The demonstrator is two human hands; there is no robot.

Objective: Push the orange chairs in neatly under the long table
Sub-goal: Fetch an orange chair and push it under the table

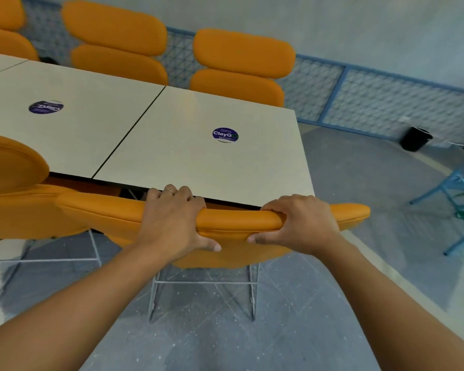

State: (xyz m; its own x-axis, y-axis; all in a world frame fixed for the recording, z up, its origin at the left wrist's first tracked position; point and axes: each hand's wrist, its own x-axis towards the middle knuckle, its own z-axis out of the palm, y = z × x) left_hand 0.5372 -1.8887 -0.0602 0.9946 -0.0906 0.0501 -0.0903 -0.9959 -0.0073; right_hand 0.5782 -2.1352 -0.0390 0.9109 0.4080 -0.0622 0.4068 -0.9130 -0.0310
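at smooth table [198, 162] edge, both hands' grip, left hand [172, 223], right hand [300, 226], padded orange chair back [239, 219]

light: bright, even, diffuse | shadows: soft, under table [172, 156] edge and orange chair [239, 219] top pad | glare: faint sheen on far tabletop | focus: soft overall, left sticker [46, 107] smeared | edges: wide-angle stretch, blue frame [450, 188] at right blurred

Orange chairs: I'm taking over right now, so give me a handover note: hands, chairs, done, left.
Left hand and right hand both grip the near chair by its backrest top, fingers curled over it.
Its backrest is close to the table edge, at the table's end.
Done, it seems: far chairs sit against the opposite side.
Left: square this chair in, then check the next chair on its left.
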